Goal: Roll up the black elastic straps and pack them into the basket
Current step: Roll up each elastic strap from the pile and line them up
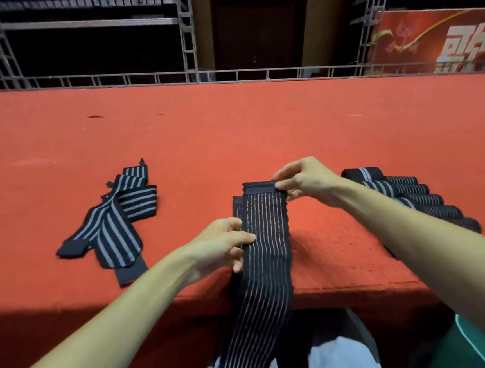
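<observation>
A long black elastic strap point(265, 240) with thin pale stripes lies lengthwise in the middle of a red carpeted platform point(259, 123). Its far end lies flat on the carpet, and its near part hangs over the platform's front edge toward the person's lap. A further layer of black cloth shows from under its left edge near the far end.

The right hand point(308, 184) pinches the far end at its right corner between thumb and forefinger, the other fingers curled beneath. The left hand point(223, 244) grips the strap's left edge about halfway along, thumb lying on top and fingers bent under the edge.

To the left, well apart from the hands, lies a loose heap of unrolled black straps with broad grey stripes point(115, 221), crossing over one another. To the right, a row of rolled black striped straps point(406, 196) lies side by side on the carpet, partly hidden behind the right forearm.

Beyond the platform stand grey metal truss frames point(187, 33), a dark brown door point(260, 29) and a red banner with white characters point(440, 40).
</observation>
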Motion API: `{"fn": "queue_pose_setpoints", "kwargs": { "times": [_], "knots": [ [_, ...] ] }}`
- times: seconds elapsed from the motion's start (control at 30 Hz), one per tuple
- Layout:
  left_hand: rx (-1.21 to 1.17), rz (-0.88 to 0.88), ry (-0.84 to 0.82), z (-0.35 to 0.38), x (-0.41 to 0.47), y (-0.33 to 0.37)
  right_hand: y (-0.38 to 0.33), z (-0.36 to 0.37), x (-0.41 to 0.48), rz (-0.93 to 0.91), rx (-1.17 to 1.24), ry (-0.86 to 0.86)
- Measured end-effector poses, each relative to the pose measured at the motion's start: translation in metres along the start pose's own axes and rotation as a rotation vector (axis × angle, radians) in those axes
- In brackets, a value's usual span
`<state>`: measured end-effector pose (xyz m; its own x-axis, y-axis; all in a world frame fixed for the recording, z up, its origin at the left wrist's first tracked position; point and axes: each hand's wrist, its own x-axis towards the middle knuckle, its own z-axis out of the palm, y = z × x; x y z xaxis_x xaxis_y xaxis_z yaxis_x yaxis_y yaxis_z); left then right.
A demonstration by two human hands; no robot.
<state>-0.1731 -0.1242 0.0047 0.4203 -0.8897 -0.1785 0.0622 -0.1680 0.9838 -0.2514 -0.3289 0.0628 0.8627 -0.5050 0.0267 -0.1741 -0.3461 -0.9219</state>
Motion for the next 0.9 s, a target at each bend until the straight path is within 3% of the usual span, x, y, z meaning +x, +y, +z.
{"fn": "queue_pose_setpoints", "kwargs": {
  "times": [0.13,0.23,0.43,0.67,0.9],
  "knots": [
    [0.411,0.132,0.263,-0.019,0.02,-0.017,0.021,0.017,0.009,0.025,0.067,-0.083],
    [0.407,0.259,0.43,-0.033,0.045,-0.019,0.037,0.028,0.019,0.033,0.145,-0.128],
    [0.395,0.357,0.545,-0.056,0.099,-0.028,0.068,0.041,0.046,0.049,0.219,-0.115],
    [0.423,0.255,0.621,-0.075,0.164,-0.027,0.094,0.05,0.103,-0.058,-0.152,0.182],
    [0.639,0.249,0.732,-0.075,0.201,-0.047,0.12,0.059,0.133,-0.118,-0.354,0.29]
  ]
}}
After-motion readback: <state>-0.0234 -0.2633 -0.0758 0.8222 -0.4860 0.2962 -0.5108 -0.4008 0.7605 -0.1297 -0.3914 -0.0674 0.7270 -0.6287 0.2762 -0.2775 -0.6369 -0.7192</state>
